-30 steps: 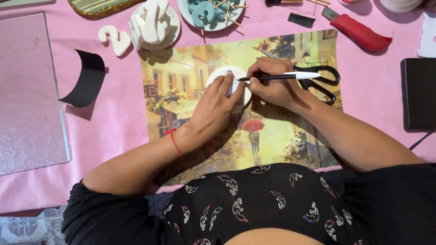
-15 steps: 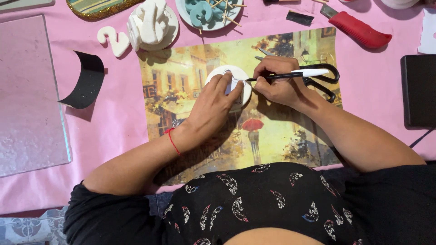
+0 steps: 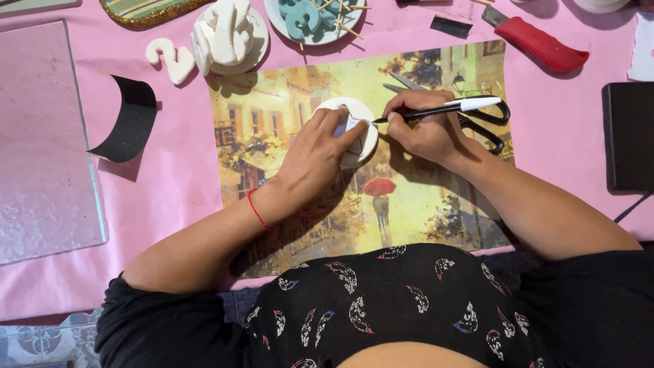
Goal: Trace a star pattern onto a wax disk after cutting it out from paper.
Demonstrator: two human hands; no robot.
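Landmark: painted street print on pink counter; white disc at print's upper middle; left hand fingers pressed flat on disc, steadying it; right hand fingers pinched on pen, tip at disc edge; scissors under right hand.

Since a second ago, the right hand has slid its black pen with a white cap toward nine o'clock, the tip now touching the round white disc. The black-handled scissors lie partly uncovered at three o'clock of that hand.
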